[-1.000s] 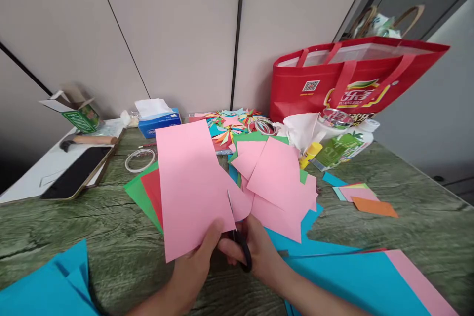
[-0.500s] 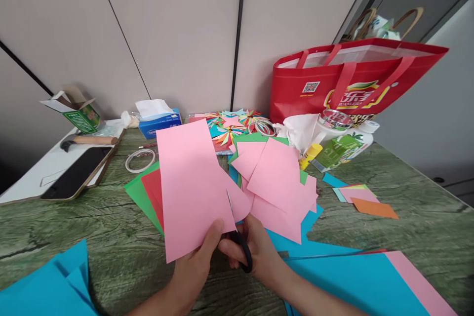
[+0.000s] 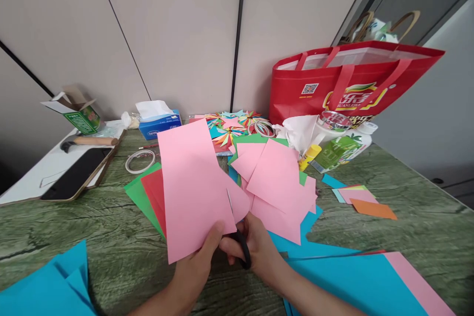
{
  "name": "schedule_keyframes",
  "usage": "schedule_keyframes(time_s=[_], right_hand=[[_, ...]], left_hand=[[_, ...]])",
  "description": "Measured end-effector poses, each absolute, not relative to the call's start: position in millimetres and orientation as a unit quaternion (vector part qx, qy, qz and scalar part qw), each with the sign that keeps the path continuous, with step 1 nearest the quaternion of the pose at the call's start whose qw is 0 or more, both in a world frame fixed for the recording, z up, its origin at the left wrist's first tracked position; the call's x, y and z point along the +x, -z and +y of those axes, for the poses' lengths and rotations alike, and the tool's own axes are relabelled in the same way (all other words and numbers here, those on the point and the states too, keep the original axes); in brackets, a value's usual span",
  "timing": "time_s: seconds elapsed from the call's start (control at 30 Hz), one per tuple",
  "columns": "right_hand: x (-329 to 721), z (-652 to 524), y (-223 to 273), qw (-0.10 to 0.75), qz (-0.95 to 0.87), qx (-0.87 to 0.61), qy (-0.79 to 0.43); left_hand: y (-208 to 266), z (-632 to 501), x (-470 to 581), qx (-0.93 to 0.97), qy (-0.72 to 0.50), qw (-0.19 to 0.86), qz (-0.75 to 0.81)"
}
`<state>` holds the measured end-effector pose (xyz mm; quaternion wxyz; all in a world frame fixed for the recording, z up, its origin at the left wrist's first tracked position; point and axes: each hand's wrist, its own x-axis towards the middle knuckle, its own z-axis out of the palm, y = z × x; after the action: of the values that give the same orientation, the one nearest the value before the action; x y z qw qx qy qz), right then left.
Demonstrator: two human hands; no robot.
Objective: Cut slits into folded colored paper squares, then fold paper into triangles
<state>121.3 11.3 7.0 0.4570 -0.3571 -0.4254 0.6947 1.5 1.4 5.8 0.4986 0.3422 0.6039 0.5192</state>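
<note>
The pink sheet (image 3: 192, 187) is pinched at its lower edge by the left hand (image 3: 196, 266), held above the counter (image 3: 92, 227). Black scissors (image 3: 237, 242) are gripped in the right hand (image 3: 259, 252); the blade has barely advanced since a second ago, so the cut remains short. Behind, cut pink pieces (image 3: 277, 182) lie heaped.

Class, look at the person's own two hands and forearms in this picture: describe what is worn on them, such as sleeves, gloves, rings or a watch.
Both the left hand and the right hand are bare: no gloves, and no rings show. The forearms that enter from the bottom edge are uncovered too, with no sleeve, watch or bracelet in view.
</note>
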Motion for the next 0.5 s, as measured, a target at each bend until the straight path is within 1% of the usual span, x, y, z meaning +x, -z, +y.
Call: schedule_keyframes(time_s=[0.1, 0.17, 0.43, 0.5], right_hand=[[122.1, 13.1, -7.2, 0.459, -0.427, -0.358, -0.692], [122.6, 13.8, -7.9, 0.464, -0.427, -0.358, -0.689], [123.2, 13.7, -6.8, 0.465, -0.428, -0.360, -0.686], [123.6, 13.6, -7.2, 0.454, -0.431, -0.360, -0.691]], left_hand=[[-4.1, 1.2, 1.1, 0.325, -0.492, 0.547, 0.594], [-2.9, 0.9, 0.2, 0.317, -0.490, 0.557, 0.591], [-5.0, 0.6, -1.8, 0.329, -0.498, 0.533, 0.599], [-6.2, 3.1, -2.4, 0.328, -0.509, 0.522, 0.601]])
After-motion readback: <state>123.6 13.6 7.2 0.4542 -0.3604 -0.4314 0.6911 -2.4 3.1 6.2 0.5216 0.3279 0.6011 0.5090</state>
